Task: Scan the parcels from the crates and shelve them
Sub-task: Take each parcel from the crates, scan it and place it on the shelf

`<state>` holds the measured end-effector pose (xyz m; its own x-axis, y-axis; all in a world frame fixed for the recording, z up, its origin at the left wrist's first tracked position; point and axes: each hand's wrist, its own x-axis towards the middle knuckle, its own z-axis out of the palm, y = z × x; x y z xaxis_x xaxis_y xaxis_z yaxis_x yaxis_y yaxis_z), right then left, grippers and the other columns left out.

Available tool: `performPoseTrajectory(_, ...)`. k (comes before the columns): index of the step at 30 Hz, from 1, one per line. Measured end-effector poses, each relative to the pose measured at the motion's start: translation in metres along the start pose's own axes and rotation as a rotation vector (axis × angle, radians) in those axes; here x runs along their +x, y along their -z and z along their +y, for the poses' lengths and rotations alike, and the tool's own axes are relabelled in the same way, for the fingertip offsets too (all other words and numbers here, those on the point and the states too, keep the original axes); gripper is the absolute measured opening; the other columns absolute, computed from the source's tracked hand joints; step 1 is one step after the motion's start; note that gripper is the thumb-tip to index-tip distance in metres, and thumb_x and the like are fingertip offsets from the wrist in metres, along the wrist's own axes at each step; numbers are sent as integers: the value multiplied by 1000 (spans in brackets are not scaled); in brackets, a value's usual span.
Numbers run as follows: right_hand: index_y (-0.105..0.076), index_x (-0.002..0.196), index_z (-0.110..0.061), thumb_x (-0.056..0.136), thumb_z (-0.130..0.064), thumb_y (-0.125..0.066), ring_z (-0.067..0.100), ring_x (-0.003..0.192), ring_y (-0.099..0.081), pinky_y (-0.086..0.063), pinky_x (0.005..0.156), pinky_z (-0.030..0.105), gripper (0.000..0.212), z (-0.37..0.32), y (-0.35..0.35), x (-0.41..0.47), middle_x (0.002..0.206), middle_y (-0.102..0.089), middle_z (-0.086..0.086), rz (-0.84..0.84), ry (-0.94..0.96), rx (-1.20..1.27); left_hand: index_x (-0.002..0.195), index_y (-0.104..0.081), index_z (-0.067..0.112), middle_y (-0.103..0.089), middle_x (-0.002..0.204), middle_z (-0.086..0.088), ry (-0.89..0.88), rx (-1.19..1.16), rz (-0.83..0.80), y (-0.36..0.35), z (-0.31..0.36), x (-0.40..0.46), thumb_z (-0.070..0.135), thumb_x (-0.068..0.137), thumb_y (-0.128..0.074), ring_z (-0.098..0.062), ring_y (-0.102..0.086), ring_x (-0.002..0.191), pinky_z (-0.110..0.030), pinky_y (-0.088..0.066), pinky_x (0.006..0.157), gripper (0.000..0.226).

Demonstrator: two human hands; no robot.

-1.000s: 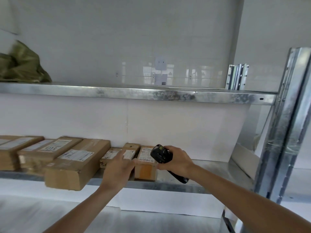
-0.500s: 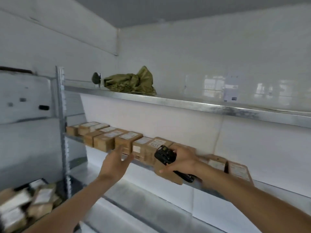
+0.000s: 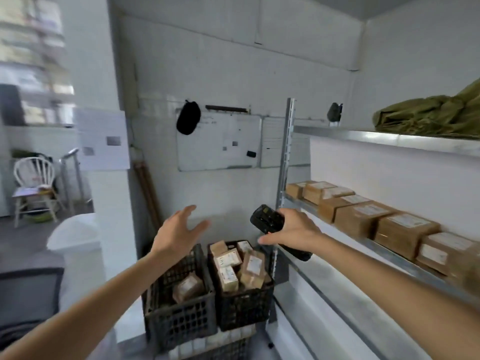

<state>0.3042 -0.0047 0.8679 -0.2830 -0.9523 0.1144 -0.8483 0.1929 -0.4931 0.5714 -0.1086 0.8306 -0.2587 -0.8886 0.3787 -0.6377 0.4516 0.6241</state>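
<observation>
Reaching forward above two black crates, the left hand (image 3: 179, 231) is empty, its grip released and fingers spread. The right hand (image 3: 293, 229) has its grip clenched round a black scanner (image 3: 270, 222). Parcels lie in the right crate (image 3: 244, 305) and one shows in the left crate (image 3: 179, 320). More parcels (image 3: 363, 216) stand in a row on the metal shelf (image 3: 389, 253) at right.

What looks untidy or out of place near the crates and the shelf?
The parcels in the right crate lie jumbled, some tilted on end, unlike the neat row of parcels on the shelf. A crumpled green cloth lies on the top shelf. No damage shows.
</observation>
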Motion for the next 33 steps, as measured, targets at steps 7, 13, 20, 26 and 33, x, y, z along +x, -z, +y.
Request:
performPoseTrajectory(7, -60, 124, -32, 62, -67, -87, 13, 90, -68, -60, 84, 38, 77, -55, -98, 125, 106, -69, -8, -142, 127, -2, 147, -49, 20, -62, 133, -4, 195, 55, 81, 16, -109, 60, 60, 90, -62, -25, -59, 119, -37, -49, 95, 71)
performPoseTrajectory(13, -60, 122, -30, 63, -68, -84, 14, 85, -67, -60, 79, 35, 75, -57, -166, 242, 100, -68, -8, -221, 119, -39, 149, -46, 20, -56, 144, -3, 292, 70, 65, -25, -179, 132, 58, 92, -61, -23, -53, 131, -40, -45, 106, 70)
performPoseTrajectory(20, -62, 117, -33, 58, -73, -81, 17, 91, -68, -60, 81, 37, 74, -41, -252, 349, 103, -70, -9, -305, 66, -100, 147, -48, 19, -59, 141, -3, 393, 47, 19, -93, -266, 198, 57, 92, -61, -22, -56, 127, -40, -47, 104, 69)
performPoseTrajectory(26, -38, 156, -25, 67, -73, -79, 25, 132, -55, -52, 99, 39, 110, -24, -359, 425, 149, -54, -1, -381, -49, -120, 142, -52, 16, -62, 135, -5, 471, 61, -73, -160, -360, 241, 53, 94, -60, -23, -60, 117, -38, -50, 97, 61)
performPoseTrajectory(33, -36, 155, -26, 74, -68, -78, 24, 134, -54, -52, 95, 37, 100, 5, -512, 506, 152, -51, -3, -422, -239, -133, 142, -54, 16, -60, 140, -3, 548, 14, -235, -260, -505, 297, 54, 95, -58, -22, -56, 126, -40, -48, 103, 61)
